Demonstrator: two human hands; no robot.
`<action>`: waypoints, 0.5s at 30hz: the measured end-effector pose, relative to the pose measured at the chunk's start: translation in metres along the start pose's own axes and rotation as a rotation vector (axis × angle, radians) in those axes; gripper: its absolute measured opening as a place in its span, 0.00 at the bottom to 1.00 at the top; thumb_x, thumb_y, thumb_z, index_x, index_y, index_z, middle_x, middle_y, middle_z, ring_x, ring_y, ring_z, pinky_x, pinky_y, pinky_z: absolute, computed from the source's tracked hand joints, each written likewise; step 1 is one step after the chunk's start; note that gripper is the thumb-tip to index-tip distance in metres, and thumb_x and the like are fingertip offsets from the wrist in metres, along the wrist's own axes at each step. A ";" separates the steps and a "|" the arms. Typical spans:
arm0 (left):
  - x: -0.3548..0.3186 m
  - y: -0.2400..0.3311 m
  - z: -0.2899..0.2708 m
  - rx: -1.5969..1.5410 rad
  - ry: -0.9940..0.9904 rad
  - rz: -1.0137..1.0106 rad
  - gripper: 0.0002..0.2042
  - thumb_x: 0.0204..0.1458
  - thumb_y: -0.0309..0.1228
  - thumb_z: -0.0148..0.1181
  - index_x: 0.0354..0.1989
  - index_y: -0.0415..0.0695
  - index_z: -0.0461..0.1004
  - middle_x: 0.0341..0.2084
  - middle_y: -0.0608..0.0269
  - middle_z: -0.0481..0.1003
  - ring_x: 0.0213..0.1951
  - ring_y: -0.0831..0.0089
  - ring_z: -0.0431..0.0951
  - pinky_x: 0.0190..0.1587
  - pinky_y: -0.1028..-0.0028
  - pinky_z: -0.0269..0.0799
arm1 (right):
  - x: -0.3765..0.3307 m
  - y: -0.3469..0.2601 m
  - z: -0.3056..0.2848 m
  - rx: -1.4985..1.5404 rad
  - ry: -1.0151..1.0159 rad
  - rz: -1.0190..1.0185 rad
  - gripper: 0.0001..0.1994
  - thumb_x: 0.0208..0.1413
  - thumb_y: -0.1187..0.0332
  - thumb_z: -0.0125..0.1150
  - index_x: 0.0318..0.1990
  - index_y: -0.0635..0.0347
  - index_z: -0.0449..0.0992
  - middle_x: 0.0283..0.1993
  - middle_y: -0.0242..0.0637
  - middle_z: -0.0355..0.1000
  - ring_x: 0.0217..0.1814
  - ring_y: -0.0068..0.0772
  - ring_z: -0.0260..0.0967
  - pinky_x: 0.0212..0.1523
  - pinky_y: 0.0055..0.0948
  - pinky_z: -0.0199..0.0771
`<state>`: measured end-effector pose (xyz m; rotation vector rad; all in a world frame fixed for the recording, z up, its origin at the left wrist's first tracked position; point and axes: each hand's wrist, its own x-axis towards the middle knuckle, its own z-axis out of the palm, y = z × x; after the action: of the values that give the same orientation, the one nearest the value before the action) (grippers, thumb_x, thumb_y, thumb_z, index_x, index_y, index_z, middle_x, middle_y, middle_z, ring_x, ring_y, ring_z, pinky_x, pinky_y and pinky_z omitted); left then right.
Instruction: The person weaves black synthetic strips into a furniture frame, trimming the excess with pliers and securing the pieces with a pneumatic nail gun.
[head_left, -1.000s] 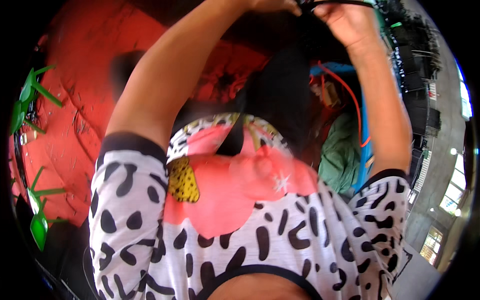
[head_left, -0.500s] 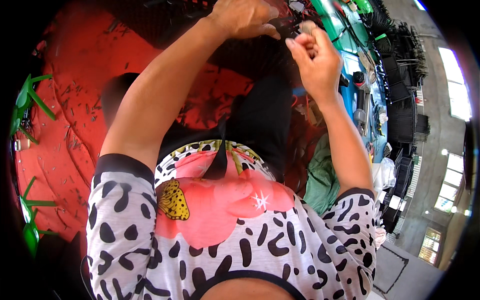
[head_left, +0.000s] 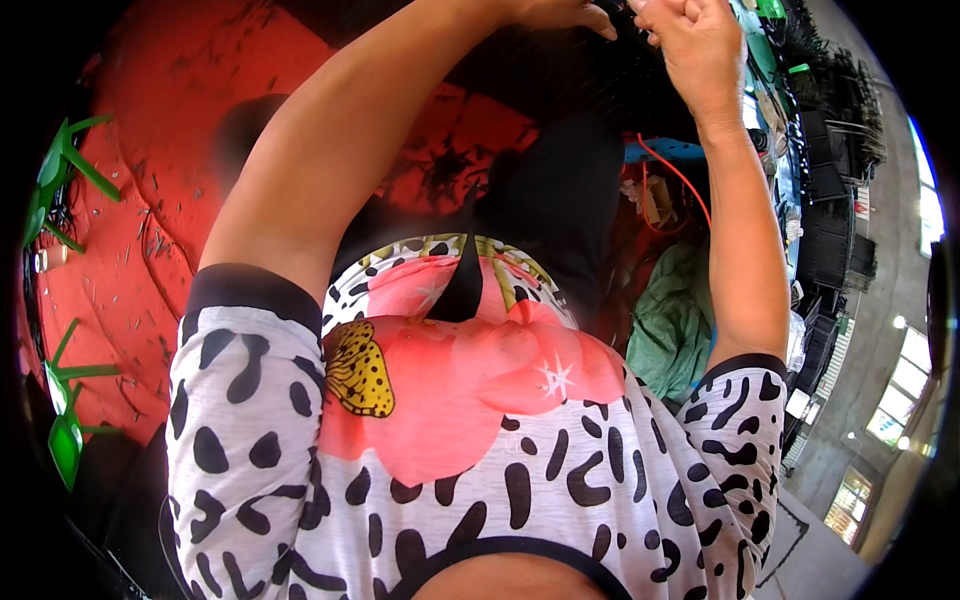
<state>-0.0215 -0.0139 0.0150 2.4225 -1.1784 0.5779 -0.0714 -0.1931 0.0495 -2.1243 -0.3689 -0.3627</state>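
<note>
Both my arms are raised toward the top edge of the head view, above my black-and-white spotted shirt with its pink flower print. My left hand is mostly cut off by the frame's edge; only curled fingers show, touching a dark bristly mass. My right hand is closed into a fist right beside it, fingertips almost meeting the left hand's. A thin black cord shows between the two hands. I cannot tell whether the left hand grips it.
A red surface strewn with small dark bits lies at the left, with green plastic pieces along its edge. At the right are a green cloth, a red wire, a blue bar and stacked black crates.
My hands came together and then rose toward the top edge; the view tilted, so my left hand is now partly out of frame.
</note>
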 end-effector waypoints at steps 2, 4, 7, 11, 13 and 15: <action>0.001 0.000 -0.001 0.003 -0.006 0.003 0.22 0.45 0.54 0.62 0.27 0.44 0.75 0.23 0.55 0.77 0.33 0.54 0.79 0.36 0.57 0.72 | 0.001 -0.002 0.000 0.002 0.011 0.037 0.15 0.49 0.76 0.65 0.45 0.69 0.71 0.25 0.25 0.66 0.24 0.13 0.59 0.24 0.16 0.60; 0.003 0.001 -0.001 0.000 -0.019 0.001 0.22 0.45 0.54 0.62 0.27 0.44 0.75 0.23 0.55 0.77 0.33 0.54 0.79 0.36 0.57 0.72 | -0.002 0.001 0.002 -0.119 0.015 0.022 0.13 0.48 0.76 0.65 0.42 0.67 0.72 0.24 0.25 0.66 0.24 0.13 0.59 0.24 0.17 0.60; 0.003 0.002 -0.001 0.000 -0.017 0.000 0.21 0.46 0.53 0.62 0.27 0.44 0.75 0.23 0.55 0.77 0.32 0.54 0.79 0.36 0.57 0.72 | -0.001 0.010 -0.002 -0.259 -0.008 -0.098 0.08 0.45 0.76 0.66 0.34 0.64 0.75 0.23 0.24 0.65 0.24 0.14 0.59 0.25 0.21 0.60; 0.001 0.002 -0.007 -0.005 -0.023 -0.028 0.21 0.45 0.53 0.62 0.28 0.44 0.76 0.22 0.54 0.77 0.32 0.53 0.79 0.37 0.56 0.72 | 0.004 0.004 0.002 -0.177 -0.014 -0.081 0.06 0.46 0.76 0.66 0.32 0.63 0.75 0.24 0.25 0.67 0.26 0.15 0.61 0.28 0.21 0.63; 0.001 0.002 -0.004 0.003 -0.012 -0.025 0.21 0.45 0.53 0.62 0.28 0.45 0.76 0.23 0.54 0.77 0.32 0.53 0.79 0.37 0.56 0.72 | 0.004 0.004 0.000 -0.125 -0.019 -0.043 0.05 0.47 0.76 0.65 0.32 0.63 0.75 0.25 0.25 0.68 0.27 0.15 0.62 0.29 0.20 0.64; 0.005 0.003 0.000 0.009 0.001 -0.013 0.21 0.45 0.53 0.63 0.28 0.45 0.76 0.23 0.54 0.77 0.33 0.53 0.79 0.37 0.56 0.72 | 0.001 0.008 -0.008 0.146 -0.115 0.121 0.04 0.49 0.76 0.64 0.33 0.62 0.76 0.28 0.27 0.70 0.30 0.18 0.66 0.31 0.22 0.67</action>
<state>-0.0211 -0.0194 0.0181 2.4351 -1.1612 0.5811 -0.0679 -0.2037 0.0480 -2.0180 -0.3213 -0.1402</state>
